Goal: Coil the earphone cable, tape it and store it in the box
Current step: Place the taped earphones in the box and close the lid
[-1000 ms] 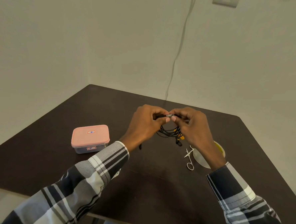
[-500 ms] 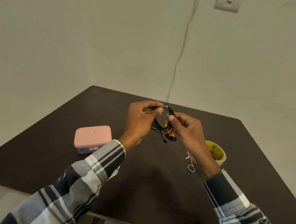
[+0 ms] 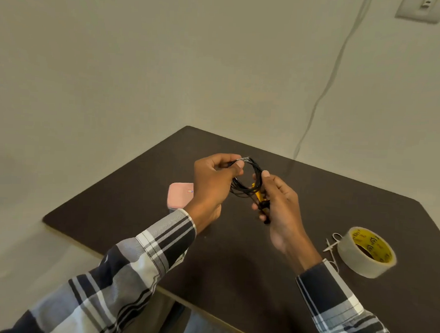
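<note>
A coiled black earphone cable (image 3: 248, 186) with yellow earbuds hangs in the air between both hands above the dark table (image 3: 340, 199). My left hand (image 3: 212, 184) pinches the top of the coil, where a small strip of clear tape glints. My right hand (image 3: 276, 203) grips the coil's right side and the yellow earbuds. The pink-lidded box (image 3: 179, 196) stands shut on the table behind my left wrist, partly hidden by it. A roll of clear tape (image 3: 366, 255) with a yellow core lies at the right.
Small silver scissors (image 3: 331, 246) lie just left of the tape roll, partly hidden by my right sleeve. The table's near edge runs under my forearms. A white cord hangs down the wall behind the table, below a wall switch (image 3: 421, 8).
The view has swung left and down, so the box and tape roll sit further right. Both hands keep hold of the coil; my right hand now grips lower on it, at the earbuds.
</note>
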A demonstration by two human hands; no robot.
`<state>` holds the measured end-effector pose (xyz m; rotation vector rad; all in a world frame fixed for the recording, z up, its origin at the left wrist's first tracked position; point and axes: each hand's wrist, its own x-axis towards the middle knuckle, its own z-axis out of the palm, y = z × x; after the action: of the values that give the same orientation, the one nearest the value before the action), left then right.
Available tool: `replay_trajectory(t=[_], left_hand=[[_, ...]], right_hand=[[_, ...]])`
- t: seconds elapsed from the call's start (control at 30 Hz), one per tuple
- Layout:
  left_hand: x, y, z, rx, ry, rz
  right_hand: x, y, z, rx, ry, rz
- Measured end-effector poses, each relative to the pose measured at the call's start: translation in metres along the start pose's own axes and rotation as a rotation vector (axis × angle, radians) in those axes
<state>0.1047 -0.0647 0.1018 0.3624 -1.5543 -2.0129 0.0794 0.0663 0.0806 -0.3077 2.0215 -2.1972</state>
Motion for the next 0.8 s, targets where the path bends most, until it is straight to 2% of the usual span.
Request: replay_trajectory(t=[0.13,0.27,0.4,0.5,0.6,0.67,0.8], left_hand=[[-0.001,-0.002,-0.031,0.096,0.044,-0.037],[0.001,0.0,-0.065,0.198,-0.091,-0.119],[0.015,-0.005,-0.101,0.546,-0.182,0.11],[0.028,-0.01,-0.124,0.87,-0.361,0.194],[0.039,-0.017,-0.135,1.073,-0.637,0.088],[0.046,-0.024,-0.14,1.11,-0.732,0.02],[0.056,-0.035,-0.141,1.16,-0.684,0.08]], right_hand=[[0.004,0.003,0.02,-0.004,-0.041,0.028],[0.009,0.007,0.029,0.013,-0.06,0.086],[0.009,0.015,0.035,0.021,-0.085,0.139],[0.009,0.022,0.035,0.023,-0.101,0.176],[0.009,0.027,0.033,0.023,-0.116,0.212],[0.01,0.028,0.029,0.021,-0.119,0.225],[0.01,0.03,0.023,0.04,-0.113,0.25]])
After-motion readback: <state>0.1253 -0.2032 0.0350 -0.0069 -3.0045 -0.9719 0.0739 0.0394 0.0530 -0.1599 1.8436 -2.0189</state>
